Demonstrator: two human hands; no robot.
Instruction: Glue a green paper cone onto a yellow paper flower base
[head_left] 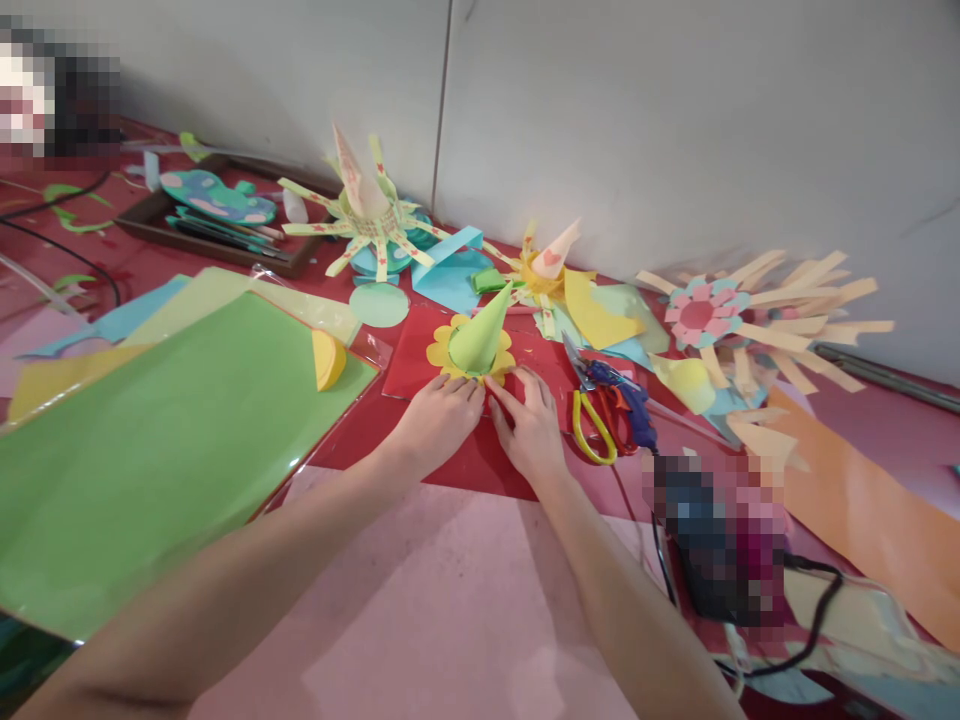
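A light green paper cone [481, 335] stands upright, leaning a little right, in the middle of a yellow paper flower [439, 352] with rounded petals. The flower rests on a red sheet [409, 350]. My left hand [444, 425] is closed at the flower's front edge, its curled fingertips on the petals. My right hand [531, 428] grips the front right petals, with its index finger and thumb close to my left fingers. My fingers hide the front petals in part. Just right of that hand lie yellow-handled scissors [594, 428].
A blue glue gun [628, 395] lies beside the scissors, its cord trailing. Green paper [172, 450] in clear wrapping covers the left, a yellow folded piece [328, 360] on it. Behind are a brown tray [217, 245] and a strip-fringed paper cone [367, 195]; orange paper [862, 490] lies right.
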